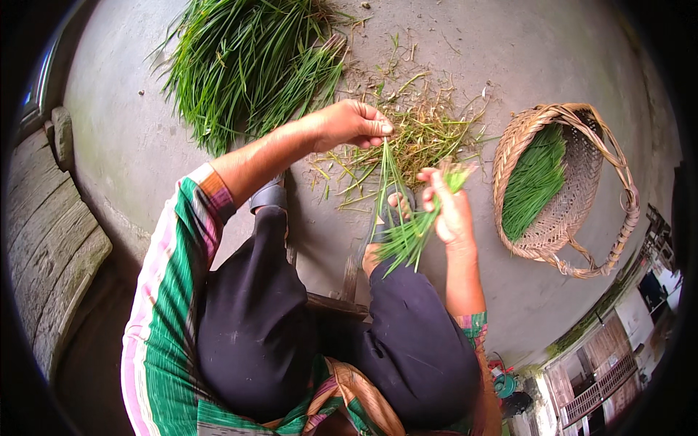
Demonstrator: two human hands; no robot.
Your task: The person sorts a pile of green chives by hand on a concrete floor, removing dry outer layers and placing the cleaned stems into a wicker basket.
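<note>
My left hand [356,125] is pinched on a few thin green chive stalks [390,171], which hang down from its fingertips. Lower and to the right, my right hand [452,211] is closed around a small bunch of chives [409,238]. The pale stem ends of that bunch point up and right, and its green leaves droop toward my right knee. Between and beyond the hands, a heap of yellowed trimmings [429,134] is scattered on the floor. A large pile of green chives [240,69] lies at the far left.
A woven basket [582,196] with a tall handle stands at the right, with green chives [536,182] inside. My feet in grey sandals [269,195] are close to the trimmings. Weathered wooden boards [43,240] are along the left side, on the grey concrete floor [116,94].
</note>
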